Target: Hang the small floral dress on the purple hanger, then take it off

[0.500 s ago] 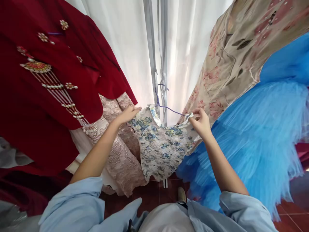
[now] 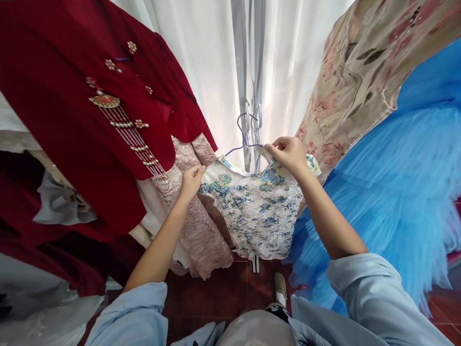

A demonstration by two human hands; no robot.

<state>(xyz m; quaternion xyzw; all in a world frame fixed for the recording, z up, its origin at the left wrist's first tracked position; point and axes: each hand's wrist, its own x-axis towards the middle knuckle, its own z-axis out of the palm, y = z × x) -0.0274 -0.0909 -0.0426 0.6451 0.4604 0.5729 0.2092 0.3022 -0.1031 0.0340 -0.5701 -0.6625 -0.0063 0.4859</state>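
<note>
Two shoulders suited gripping the soft-looking, blue-flowered white cloth top (image 2: pixel 257 211); your left hand (image 2: pixel 192 182) pinched one, right hand (image 2: pixel 288 153) the purple wire hanger (image 2: pixel 245 143).

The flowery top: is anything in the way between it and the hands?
Nothing that I can see. The left hand is right at one shoulder of the flowery top. The right hand is by the other shoulder, its fingertips at the purple hanger.
</note>
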